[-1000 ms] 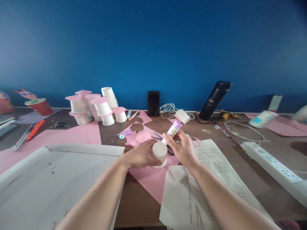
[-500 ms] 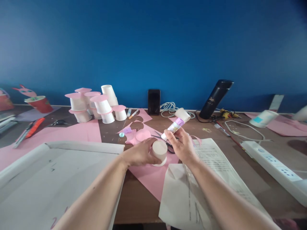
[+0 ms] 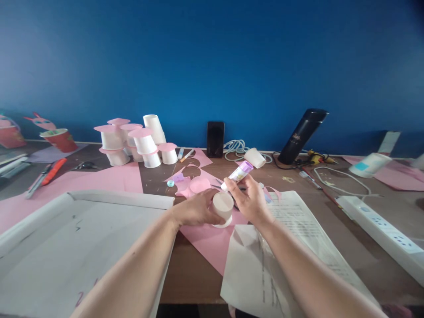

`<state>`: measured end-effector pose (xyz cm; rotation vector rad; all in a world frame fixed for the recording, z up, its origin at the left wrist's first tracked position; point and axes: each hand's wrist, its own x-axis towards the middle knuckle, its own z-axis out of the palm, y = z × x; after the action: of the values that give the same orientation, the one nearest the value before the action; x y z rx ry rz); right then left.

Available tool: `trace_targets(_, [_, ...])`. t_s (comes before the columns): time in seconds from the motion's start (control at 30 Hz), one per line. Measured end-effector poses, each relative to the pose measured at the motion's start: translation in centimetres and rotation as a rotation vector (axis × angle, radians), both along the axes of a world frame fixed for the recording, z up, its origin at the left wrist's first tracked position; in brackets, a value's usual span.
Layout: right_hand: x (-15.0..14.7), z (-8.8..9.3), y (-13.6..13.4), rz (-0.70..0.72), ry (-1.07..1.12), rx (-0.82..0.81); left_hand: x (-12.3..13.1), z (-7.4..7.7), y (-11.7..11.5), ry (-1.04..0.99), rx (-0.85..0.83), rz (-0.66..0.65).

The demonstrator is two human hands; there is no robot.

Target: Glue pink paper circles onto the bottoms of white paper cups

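In the head view, my left hand (image 3: 198, 209) is wrapped round a small white paper cup (image 3: 223, 205) that stands upside down, its base facing up. My right hand (image 3: 249, 197) grips a white and purple glue stick (image 3: 239, 173), tilted with its white end down toward the cup. That end is just above the cup's far edge; whether they touch I cannot tell. Under both hands lies pink paper (image 3: 207, 247). Scissors (image 3: 217, 184) are partly hidden behind the right hand. A pink paper disc (image 3: 199, 185) is beyond the left hand.
Stacked white cups with pink discs (image 3: 144, 143) stand at the back left. A black phone (image 3: 215, 139) and a black flask (image 3: 302, 137) lean at the wall. White sheets (image 3: 119, 238) lie left, printed paper (image 3: 298, 221) right. A power strip (image 3: 380, 225) sits far right.
The view has shifted slightly, so most things appear a little to the right. The glue stick's white end has moved slightly closer to the cup. Both hands keep their holds.
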<state>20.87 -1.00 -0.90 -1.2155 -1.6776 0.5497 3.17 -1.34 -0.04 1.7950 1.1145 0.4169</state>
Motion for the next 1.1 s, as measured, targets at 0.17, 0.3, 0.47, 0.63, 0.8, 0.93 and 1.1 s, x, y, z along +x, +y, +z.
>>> trace_targets(0.17, [-0.7,0.6,-0.4,0.041,-0.233,0.138,-0.2,-0.2,0.1,0.009,0.002,0.002])
trace_targets(0.3, [-0.9,0.3,0.0,-0.051,-0.308,0.226,-0.2,-0.3,0.2,0.044,0.005,0.004])
trace_targets(0.47, [-0.3,0.2,0.0,-0.056,-0.091,0.093,-0.2,-0.5,0.2,-0.006,-0.041,-0.004])
trace_targets(0.63, [-0.5,0.4,-0.5,0.073,-0.042,0.053,-0.4,-0.7,0.4,0.033,0.022,-0.031])
trace_targets(0.8, [-0.7,0.2,-0.5,0.11,-0.063,0.06,-0.3,-0.6,0.4,0.018,0.026,-0.033])
trace_targets(0.93, [-0.9,0.5,-1.0,0.178,-0.062,0.042,-0.1,-0.5,0.3,-0.009,0.096,-0.077])
trace_targets(1.1, [-0.7,0.6,-1.6,0.178,0.039,0.001,-0.1,-0.5,0.4,0.008,0.074,-0.054])
